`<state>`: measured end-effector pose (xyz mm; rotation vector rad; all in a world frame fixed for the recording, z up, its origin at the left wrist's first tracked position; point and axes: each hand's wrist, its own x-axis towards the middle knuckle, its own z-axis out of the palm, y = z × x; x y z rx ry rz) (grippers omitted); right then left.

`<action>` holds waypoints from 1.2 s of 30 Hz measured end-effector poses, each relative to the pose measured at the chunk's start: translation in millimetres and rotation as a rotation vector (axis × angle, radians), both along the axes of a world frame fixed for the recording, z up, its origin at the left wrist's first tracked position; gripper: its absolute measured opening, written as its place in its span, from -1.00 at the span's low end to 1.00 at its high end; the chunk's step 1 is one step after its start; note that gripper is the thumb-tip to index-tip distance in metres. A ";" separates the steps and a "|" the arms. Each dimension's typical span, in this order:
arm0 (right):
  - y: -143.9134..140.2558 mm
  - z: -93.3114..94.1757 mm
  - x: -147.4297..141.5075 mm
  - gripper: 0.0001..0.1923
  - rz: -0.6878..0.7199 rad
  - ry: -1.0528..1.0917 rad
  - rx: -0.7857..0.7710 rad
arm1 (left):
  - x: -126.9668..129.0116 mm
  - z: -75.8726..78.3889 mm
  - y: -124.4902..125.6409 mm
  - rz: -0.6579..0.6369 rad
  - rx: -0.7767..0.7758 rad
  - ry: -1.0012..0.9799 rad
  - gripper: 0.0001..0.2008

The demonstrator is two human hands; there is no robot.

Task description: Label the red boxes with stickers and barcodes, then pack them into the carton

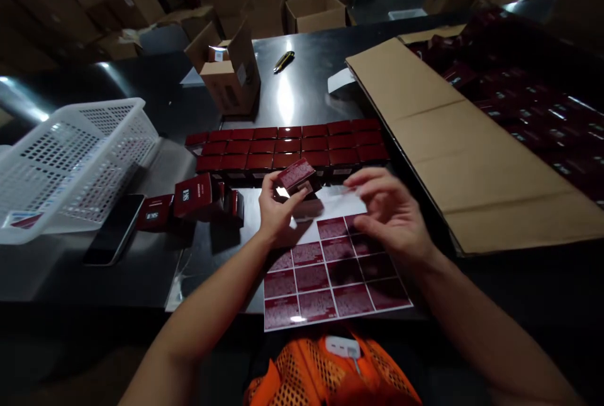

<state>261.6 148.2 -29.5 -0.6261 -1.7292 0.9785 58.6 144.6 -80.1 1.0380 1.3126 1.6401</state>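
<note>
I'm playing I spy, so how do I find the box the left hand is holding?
Find the rows of dark red boxes across the middle of the table. On their near side, the left hand holds one small box. It is the tilted one with a paler, print-covered face turned up, while those in the rows show plain dark tops.
</note>
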 end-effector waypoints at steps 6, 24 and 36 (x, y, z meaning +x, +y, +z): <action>6.3 -1.2 2.8 0.35 -0.016 -0.039 -0.044 | 9.4 3.8 -10.4 -0.463 -0.011 -0.210 -0.38; -7.8 26.6 18.7 -0.81 -0.360 0.065 -0.106 | 9.7 35.0 -28.5 -0.389 0.072 0.144 -0.50; -1.9 25.5 21.3 -0.91 -0.424 0.135 -0.152 | 14.6 27.4 -28.3 -0.390 -0.167 -0.155 -0.43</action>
